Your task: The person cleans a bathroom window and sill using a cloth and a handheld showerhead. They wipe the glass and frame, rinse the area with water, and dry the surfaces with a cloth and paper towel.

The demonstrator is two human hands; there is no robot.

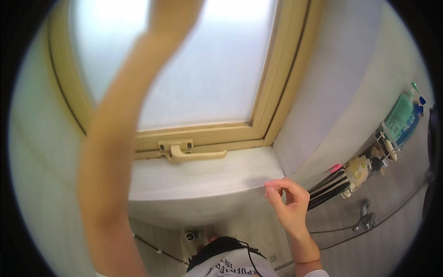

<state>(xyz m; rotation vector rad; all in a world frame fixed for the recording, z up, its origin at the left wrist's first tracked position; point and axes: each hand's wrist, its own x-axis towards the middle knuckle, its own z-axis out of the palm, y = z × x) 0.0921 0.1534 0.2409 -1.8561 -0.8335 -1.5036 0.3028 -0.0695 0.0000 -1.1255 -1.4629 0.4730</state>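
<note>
We have our left hand (pixel 176 14) before the window (pixel 217 78) at eleven o'clock, grip impossible to tell, our right hand (pixel 291 203) pinched closed at four.

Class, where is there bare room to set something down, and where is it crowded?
The white flat sill is bare between the left forearm and right hand, in front of the cream lever-shaped window handle. Crowding lies at the picture's right, around the green plastic pump bottle, blue plastic bottle and yellowish pump bottle.
</note>
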